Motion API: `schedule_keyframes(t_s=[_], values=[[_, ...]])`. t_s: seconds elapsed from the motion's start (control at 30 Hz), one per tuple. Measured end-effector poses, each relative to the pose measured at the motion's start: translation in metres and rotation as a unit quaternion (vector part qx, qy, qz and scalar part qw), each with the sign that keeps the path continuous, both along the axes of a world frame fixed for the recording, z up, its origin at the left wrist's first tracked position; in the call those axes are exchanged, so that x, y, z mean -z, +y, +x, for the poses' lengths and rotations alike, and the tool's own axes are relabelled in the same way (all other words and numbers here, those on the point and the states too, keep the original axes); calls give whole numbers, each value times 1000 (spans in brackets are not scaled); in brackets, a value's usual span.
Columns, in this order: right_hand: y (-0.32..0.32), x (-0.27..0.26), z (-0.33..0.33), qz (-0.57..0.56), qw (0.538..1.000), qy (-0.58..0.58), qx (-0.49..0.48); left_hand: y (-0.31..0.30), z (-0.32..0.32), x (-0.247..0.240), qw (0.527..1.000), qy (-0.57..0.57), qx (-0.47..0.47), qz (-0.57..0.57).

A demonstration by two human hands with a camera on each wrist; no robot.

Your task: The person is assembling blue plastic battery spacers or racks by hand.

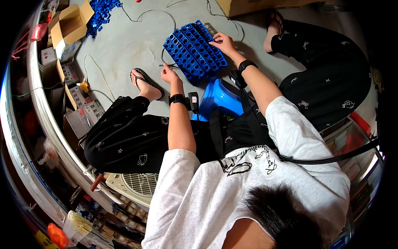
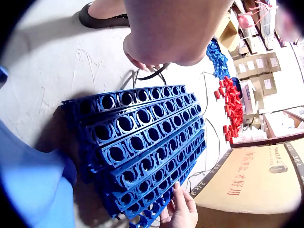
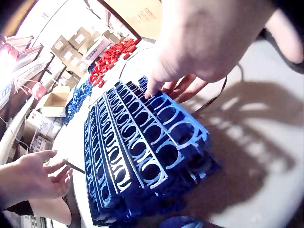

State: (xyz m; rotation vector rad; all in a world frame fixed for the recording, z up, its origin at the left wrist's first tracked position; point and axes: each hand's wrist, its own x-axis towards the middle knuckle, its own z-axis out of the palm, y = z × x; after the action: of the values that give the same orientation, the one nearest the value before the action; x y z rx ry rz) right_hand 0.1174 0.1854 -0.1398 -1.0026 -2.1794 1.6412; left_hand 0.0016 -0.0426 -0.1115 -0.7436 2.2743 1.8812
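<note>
The blue ring stack [image 1: 195,52] lay on the floor [image 1: 124,45] by the stool [image 1: 222,97], looking stiff and light, best held by its sides; the right grip [image 1: 224,41] touched it, fingers loose, and the left grip [image 1: 169,74] pinched a thin black tie [image 1: 166,65].

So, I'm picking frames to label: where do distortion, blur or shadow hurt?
Head view: fisheye bends the edges, corners black, blue rack sharp. Left wrist view: left hand, pinching a black strip, looms blurred. Right wrist view: right hand blurred, hard shadow on floor, glare upper left.
</note>
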Motion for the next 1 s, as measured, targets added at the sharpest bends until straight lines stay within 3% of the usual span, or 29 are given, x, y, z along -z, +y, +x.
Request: schedule_keyframes(t_s=[0.13, 0.2, 0.5, 0.57, 0.6, 0.67, 0.7, 0.77, 0.83, 0.9, 1.0], values=[[2, 9, 6, -58, 997, 34, 27, 1, 1, 2, 1000, -3, 8, 3], [3, 10, 9, -76, 997, -6, -2, 2, 1, 2, 1000, -4, 9, 11], [-8, -6, 3, -32, 999, -2, -9, 3, 1, 8, 999, 5, 36, -32], [-10, -2, 3, -22, 1000, 7, -5, 22, 16, -23, 937, 112, 22, -329], [-12, -7, 3, -1, 1000, -17, -4, 30, 21, -38, 937, 112, 23, -329], [-13, -10, 3, 22, 999, -43, -7, 47, 27, -64, 820, 346, 201, -409], [-14, -11, 2, 21, 999, -43, -7, 58, 29, -70, 820, 346, 201, -410], [-14, -13, 1, 32, 998, -51, -1, 82, 33, -74, 745, 396, 449, -294], [-13, 0, -1, 16, 1000, -27, 1, 96, 45, -64, 673, 388, 557, -294], [-10, 7, -1, 0, 1000, -4, 4, 98, 53, -54, 629, 373, 595, -334], [-6, 10, 1, -103, 994, 35, -12, 87, 58, -45, 638, 343, 601, -339]])
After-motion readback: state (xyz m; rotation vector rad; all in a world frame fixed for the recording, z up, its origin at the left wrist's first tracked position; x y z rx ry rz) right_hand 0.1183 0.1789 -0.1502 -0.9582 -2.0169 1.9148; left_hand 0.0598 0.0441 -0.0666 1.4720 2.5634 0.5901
